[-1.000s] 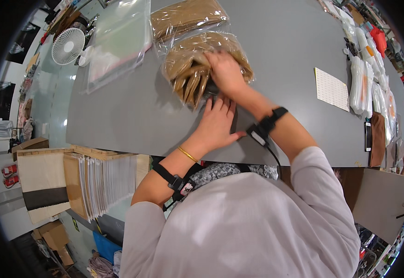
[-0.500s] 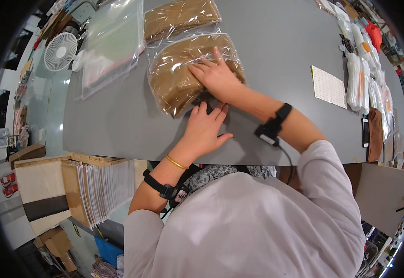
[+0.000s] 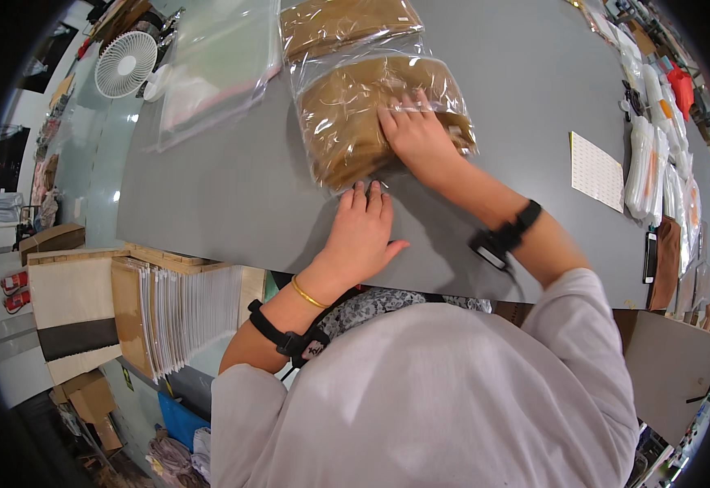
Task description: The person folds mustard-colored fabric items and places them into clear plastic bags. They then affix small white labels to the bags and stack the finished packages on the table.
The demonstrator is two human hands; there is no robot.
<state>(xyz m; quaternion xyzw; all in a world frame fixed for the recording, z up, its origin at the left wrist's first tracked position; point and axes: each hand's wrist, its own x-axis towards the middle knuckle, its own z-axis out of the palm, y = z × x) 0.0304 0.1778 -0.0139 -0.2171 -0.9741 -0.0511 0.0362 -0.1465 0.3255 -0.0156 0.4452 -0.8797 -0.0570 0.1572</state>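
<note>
A brown folded fabric item in a clear plastic bag point(image 3: 342, 114) lies on the grey table point(image 3: 208, 207) in front of me. My right hand point(image 3: 424, 140) rests on top of the bag, fingers spread over its right half. At the bag's near edge is my left hand point(image 3: 356, 236), its fingers stretched forward with the tips at the plastic and the thumb out to the right. Neither hand grips anything. Directly behind lies a second bagged brown item point(image 3: 347, 28), partly cut off by the upper frame edge.
Clear plastic bags point(image 3: 225, 69) lie flat at the back left, near a white fan point(image 3: 125, 65). To the right are a sticker sheet point(image 3: 596, 171), bundled plastic bags point(image 3: 644, 167) and a phone point(image 3: 650, 258). A wooden box of upright sheets point(image 3: 184, 309) stands below the table's left edge.
The whole view has shifted, so the table things appear farther right. My right hand has its fingers a little closer together on the bag; the left stays at its near edge.
</note>
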